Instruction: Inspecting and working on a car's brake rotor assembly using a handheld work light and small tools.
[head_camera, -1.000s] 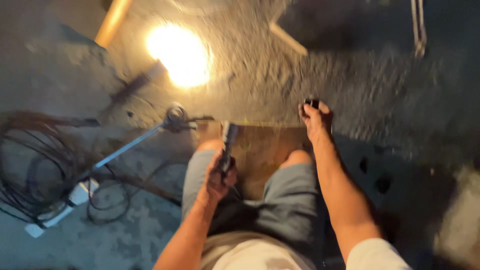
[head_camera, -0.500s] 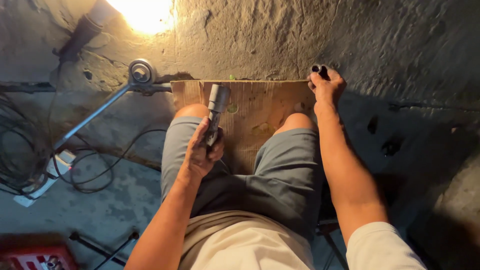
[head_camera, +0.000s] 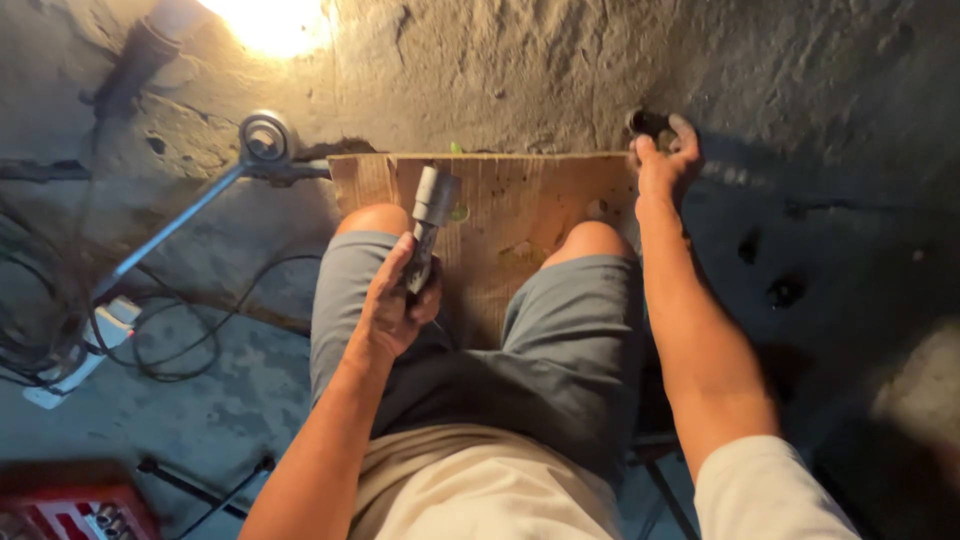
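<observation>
Since half a second ago, almost nothing has moved: both hands sit where they were, and the view has only slid a little.

One person sits on the ground with two knees up in grey shorts. Two hands are in view. The left hand (head_camera: 395, 305) is curled tight round one grey tool (head_camera: 428, 225), which looks like a thick metal stick. The tool points up toward 12 o'clock, above the left knee. Its top end is over the board (head_camera: 520, 205) and near the far edge.

The right hand (head_camera: 665, 165) is out at 1 o'clock, at the board's far right corner. Its fingers are bent round one small dark round part (head_camera: 650, 122). I cannot tell if they squeeze it or just touch it.

One brown board lies flat under the knees. Its far edge runs straight from 11 o'clock to 1 o'clock, right by the rough grey floor.

One bright lamp glow (head_camera: 265, 20) shines at 11 o'clock. One long metal rod with a round ring end (head_camera: 262, 140) lies at 10 o'clock, and the ring is just beside the board's left corner. Dark cables (head_camera: 150, 340) curl at 9 o'clock near one white plug strip (head_camera: 75, 355). One red box (head_camera: 70, 505) sits at 7 o'clock.

Bare floor lies open past the board at 12 o'clock and on the right at 3 o'clock.
</observation>
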